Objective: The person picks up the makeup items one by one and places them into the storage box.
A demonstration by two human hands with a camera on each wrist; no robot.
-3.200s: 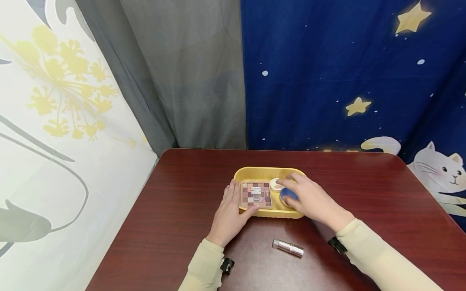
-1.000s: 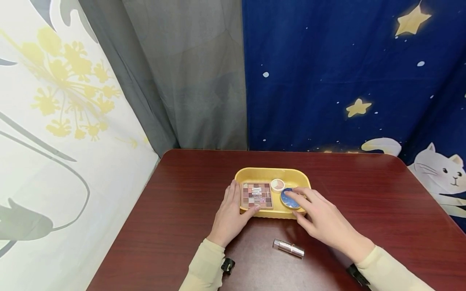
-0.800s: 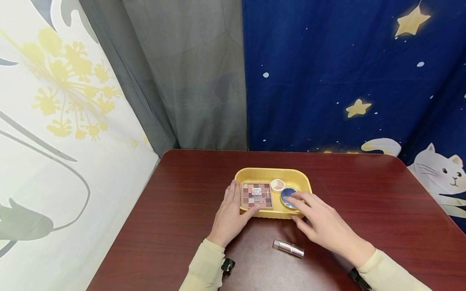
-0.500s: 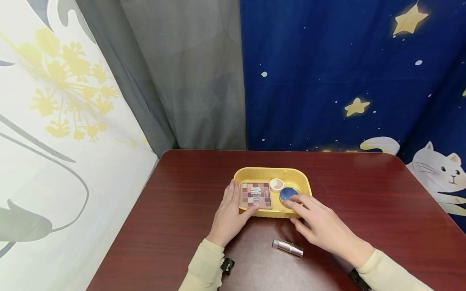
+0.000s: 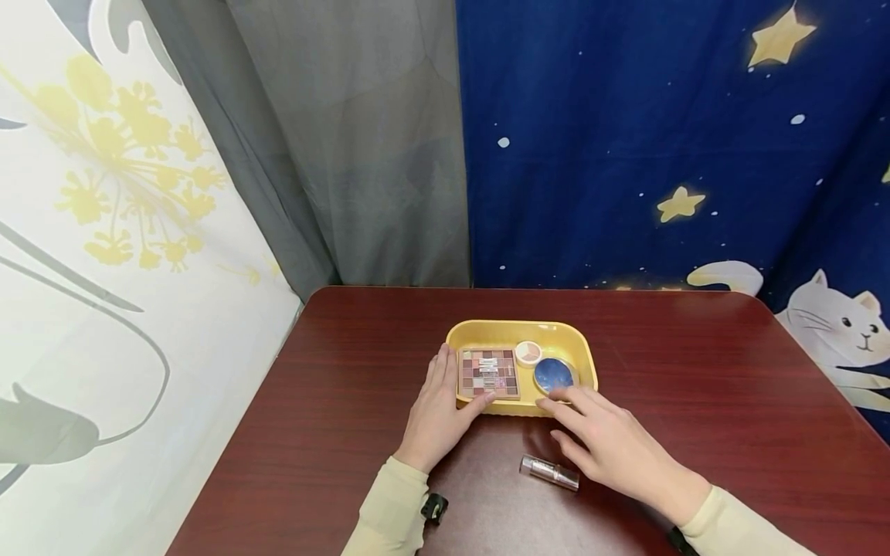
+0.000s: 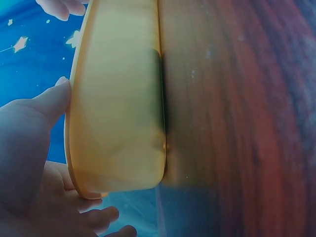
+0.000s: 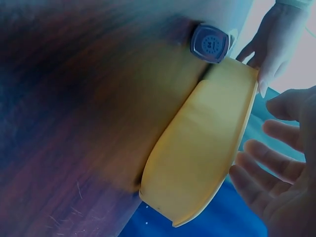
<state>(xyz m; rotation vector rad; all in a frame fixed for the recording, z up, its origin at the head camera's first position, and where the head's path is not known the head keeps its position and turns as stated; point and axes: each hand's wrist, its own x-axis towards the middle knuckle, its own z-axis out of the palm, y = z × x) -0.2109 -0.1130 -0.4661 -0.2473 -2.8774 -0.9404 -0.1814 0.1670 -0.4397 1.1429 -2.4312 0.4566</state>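
A shallow yellow tray [image 5: 521,332] sits on the table. Inside lie a square eyeshadow palette [image 5: 489,374] at left, a small round three-shade compact [image 5: 528,354] in the middle and a blue round compact [image 5: 554,374] at right. My left hand [image 5: 438,417] holds the tray's front left corner, its thumb over the front rim and its fingers along the left wall. My right hand [image 5: 612,444], fingers loosely bent and holding nothing, is over the front right rim, fingertips just in front of the blue compact. In the right wrist view its fingers are spread beside the tray [image 7: 197,143].
A silver lipstick tube [image 5: 549,472] lies on the dark red table [image 5: 348,417] in front of the tray, near the right thumb; its square end [image 7: 211,43] shows in the right wrist view. Curtains [image 5: 605,154] hang behind the table, and a white patterned cloth [image 5: 139,309] hangs at left.
The right hand has drawn back off the blue compact toward the front rim, uncovering it and the small round compact. The left hand has stayed at the tray's corner.
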